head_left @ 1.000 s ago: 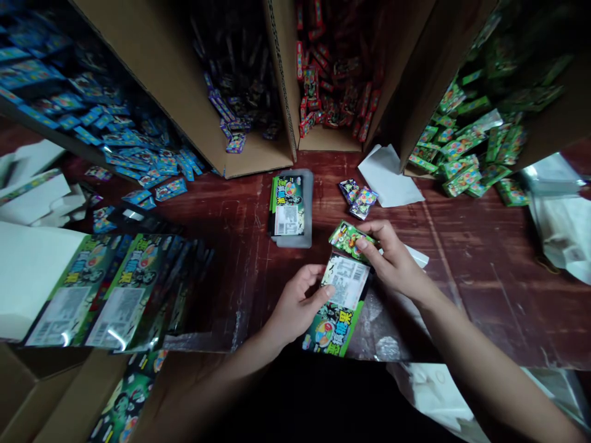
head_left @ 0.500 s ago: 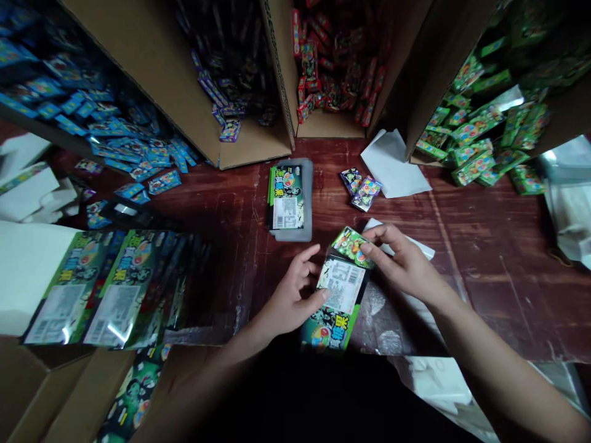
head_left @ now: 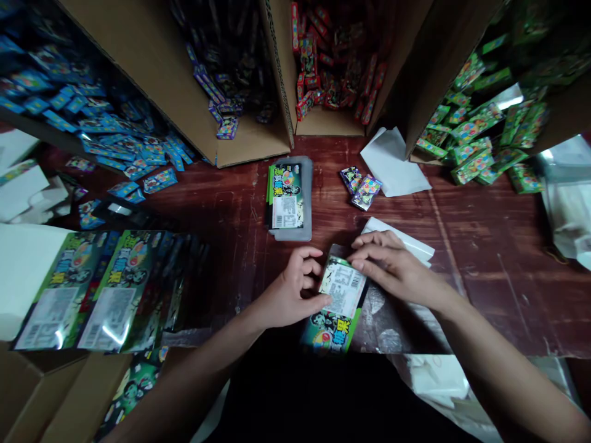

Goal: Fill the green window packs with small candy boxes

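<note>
Packet (head_left: 340,301) with a green-and-black print and a white label, placed at the near edge of a dark red table (head_left: 508,246). Its label is overlapped by the thumb of the left hand (head_left: 295,292), whose other fingers are half curled and parted at the left edge. Its upper right corner is covered by the bent fingers of the right hand (head_left: 392,264); whether anything is pinched by either hand cannot be told. Beyond them, similar packets (head_left: 287,206) are stacked beside two purple boxes (head_left: 367,192).
</note>
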Available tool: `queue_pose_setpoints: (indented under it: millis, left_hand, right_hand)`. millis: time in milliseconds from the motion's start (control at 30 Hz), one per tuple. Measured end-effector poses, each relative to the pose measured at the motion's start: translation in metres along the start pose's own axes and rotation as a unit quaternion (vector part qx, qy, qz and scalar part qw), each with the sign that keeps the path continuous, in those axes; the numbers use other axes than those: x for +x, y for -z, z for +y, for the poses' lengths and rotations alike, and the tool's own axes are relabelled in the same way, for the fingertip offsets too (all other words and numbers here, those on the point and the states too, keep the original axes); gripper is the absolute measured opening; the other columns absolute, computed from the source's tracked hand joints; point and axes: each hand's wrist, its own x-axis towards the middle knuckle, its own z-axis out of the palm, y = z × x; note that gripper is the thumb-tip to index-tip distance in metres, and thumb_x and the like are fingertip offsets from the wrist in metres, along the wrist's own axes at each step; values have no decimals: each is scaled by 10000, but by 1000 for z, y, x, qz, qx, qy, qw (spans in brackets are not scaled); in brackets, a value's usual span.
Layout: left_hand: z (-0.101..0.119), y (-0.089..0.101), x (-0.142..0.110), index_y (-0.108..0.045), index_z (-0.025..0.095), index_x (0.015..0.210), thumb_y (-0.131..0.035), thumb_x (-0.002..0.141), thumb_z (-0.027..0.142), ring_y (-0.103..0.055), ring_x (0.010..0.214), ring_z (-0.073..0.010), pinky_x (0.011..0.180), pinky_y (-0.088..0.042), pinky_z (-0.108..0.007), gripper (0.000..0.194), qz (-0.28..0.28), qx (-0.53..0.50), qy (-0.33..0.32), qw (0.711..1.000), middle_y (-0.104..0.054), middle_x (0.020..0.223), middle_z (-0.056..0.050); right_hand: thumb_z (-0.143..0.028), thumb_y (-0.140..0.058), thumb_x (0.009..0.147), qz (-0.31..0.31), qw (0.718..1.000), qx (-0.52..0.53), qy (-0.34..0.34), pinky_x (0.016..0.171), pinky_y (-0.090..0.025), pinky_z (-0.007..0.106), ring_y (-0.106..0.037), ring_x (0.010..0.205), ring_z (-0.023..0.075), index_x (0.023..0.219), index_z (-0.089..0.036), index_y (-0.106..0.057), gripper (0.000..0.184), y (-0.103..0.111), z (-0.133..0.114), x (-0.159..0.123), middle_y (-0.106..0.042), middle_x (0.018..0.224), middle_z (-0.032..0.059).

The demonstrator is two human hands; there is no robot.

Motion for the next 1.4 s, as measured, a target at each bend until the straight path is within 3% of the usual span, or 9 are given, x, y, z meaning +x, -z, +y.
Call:
queue_pose_setpoints:
  millis: [200,433,567,667,767,933,1033,1167,1400]
  left_hand:
    - [-4,7,-9,-332,272,1363,-707,856,186,-676,1012,-201,880,-569,-384,636,71,-43,-45,996,-599,1175,-70]
    - [-10,3,-19,-414,248,1332,-692,866,222,-665,1025,-220,872,-575,-389,543,78,-22,-11,997,-608,1232,-100]
    - [-7,10,-16,-519,239,1248,-597,952,321,-649,1054,-226,858,-565,-373,317,105,-2,-4,994,-629,1229,-91]
    - [-4,14,-11,-630,232,1124,-532,991,359,-583,1221,-248,958,-528,-403,209,153,32,-25,987,-513,1451,-81]
    - [-5,14,-7,-667,210,1027,-571,972,330,-578,1240,-236,1041,-468,-423,163,180,70,-45,980,-558,1419,-77]
    - [-4,8,0,-585,207,1143,-637,926,271,-657,954,-172,849,-507,-319,233,211,29,-38,976,-713,1021,-36]
    - [4,6,3,-636,197,1134,-626,932,289,-653,1005,-178,880,-498,-316,222,173,40,-20,984,-718,1076,-50]
    - [16,4,7,-711,176,961,-640,924,341,-663,989,-175,873,-500,-298,184,129,87,14,988,-729,1077,-55]
    - [36,1,24,-711,163,885,-687,875,297,-648,771,-135,717,-491,-248,136,107,146,41,983,-731,850,-18]
  right_hand:
    - [-362,-584,982,104,989,80,-66,1114,-425,501,-515,1294,259,1417,-330,-516,442,-41,-13,-11,-554,1372,78]
    - [-406,-625,952,84,965,205,-142,866,-571,396,-646,944,211,1208,-295,-618,279,-61,-14,-20,-677,1069,41]
    - [-385,-685,908,168,940,258,-148,817,-583,365,-642,866,168,1292,-316,-506,430,-69,-18,-18,-603,1275,55]
    - [-396,-700,895,187,917,305,-176,721,-583,328,-633,796,162,1204,-304,-521,369,-77,-18,-19,-632,1152,42]
    - [-400,-684,910,140,928,292,-183,727,-565,322,-620,805,174,1145,-289,-581,279,-76,-16,-21,-635,965,19]
    - [-343,-664,932,133,945,269,-127,894,-524,348,-621,982,186,1026,-266,-595,140,-65,-12,-20,-640,1059,29]
    - [-307,-667,934,157,945,265,-112,928,-509,352,-631,1013,181,1112,-281,-587,197,-58,-10,-21,-651,1071,21]
    - [-336,-674,932,84,964,227,-108,921,-496,344,-643,993,186,1050,-259,-687,141,-45,-13,-24,-690,1054,30]
    - [-458,-741,859,106,917,304,-236,719,-483,282,-607,765,148,887,-205,-690,259,-33,-18,-17,-689,838,4]
